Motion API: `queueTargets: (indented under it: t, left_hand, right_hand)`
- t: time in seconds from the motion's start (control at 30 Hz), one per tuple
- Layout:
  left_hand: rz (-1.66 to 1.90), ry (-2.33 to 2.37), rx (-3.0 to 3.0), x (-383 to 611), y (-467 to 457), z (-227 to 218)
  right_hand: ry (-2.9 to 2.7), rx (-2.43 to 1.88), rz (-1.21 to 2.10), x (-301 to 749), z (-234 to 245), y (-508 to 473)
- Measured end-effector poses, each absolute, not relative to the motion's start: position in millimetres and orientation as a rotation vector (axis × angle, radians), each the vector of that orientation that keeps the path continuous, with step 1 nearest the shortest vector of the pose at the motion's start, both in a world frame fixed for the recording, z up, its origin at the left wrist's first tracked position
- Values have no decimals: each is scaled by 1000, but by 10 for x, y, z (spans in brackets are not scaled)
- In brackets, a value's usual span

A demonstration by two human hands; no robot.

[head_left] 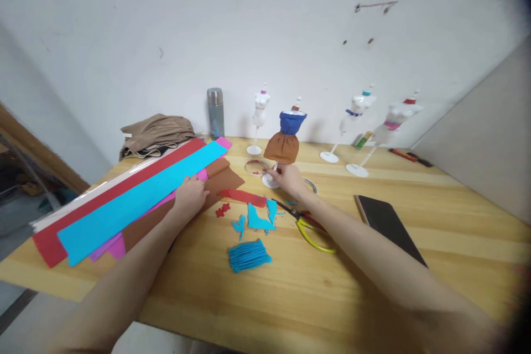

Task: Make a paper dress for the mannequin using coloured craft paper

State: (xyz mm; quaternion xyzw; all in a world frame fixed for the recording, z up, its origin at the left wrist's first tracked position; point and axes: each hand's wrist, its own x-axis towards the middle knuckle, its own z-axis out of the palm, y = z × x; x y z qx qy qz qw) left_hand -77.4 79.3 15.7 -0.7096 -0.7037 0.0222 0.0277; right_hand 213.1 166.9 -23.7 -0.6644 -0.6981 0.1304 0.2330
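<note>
My right hand (289,178) reaches forward, its fingertips closed at the white stand (271,181) under a small dress-form mannequin. That mannequin wears a blue top (291,123) and a gathered brown skirt (282,147). My left hand (191,196) lies, fingers spread, on the brown sheet (219,180) beside a long cyan strip (141,202). Between my arms are a pleated cyan piece (249,255), cyan scraps (259,217), a red strip (244,197) and small red cutouts (223,210). Yellow-handled scissors (313,237) lie partly behind my right forearm.
Three more mannequins (260,110) (360,108) (400,116) stand along the wall. A thermos (215,113) and folded brown cloth (160,133) are at back left. To the right lie a dark flat case (390,227), a green tube (364,140) and a red-and-black tool (410,157).
</note>
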Motion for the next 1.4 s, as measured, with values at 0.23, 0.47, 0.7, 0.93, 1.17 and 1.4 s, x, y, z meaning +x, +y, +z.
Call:
queueTargets:
  t: [0.23,0.47,0.7,0.93,1.17,1.4]
  left_hand:
    - [68,-2201,-2180,-766,783,187]
    - [19,-2273,-2092,-848,853,155]
    - [-113,-2296,-2075,-905,897,136]
    - [-162,-2355,-2033,-915,910,174]
    - [-177,-2396,-1970,-910,904,249]
    - [-438,-2004,-2106,-833,871,159]
  right_hand:
    - [-1876,-1886,280,2122,-169,1713]
    - [-1825,-1843,301,2191,-224,1616]
    - [-1862,-1753,450,2200,-205,1536]
    - [-1908,-1757,517,2361,-55,1445]
    - [-2045,-1708,641,2390,14,1265]
    - [-2419,-1277,679,2117,-64,1034]
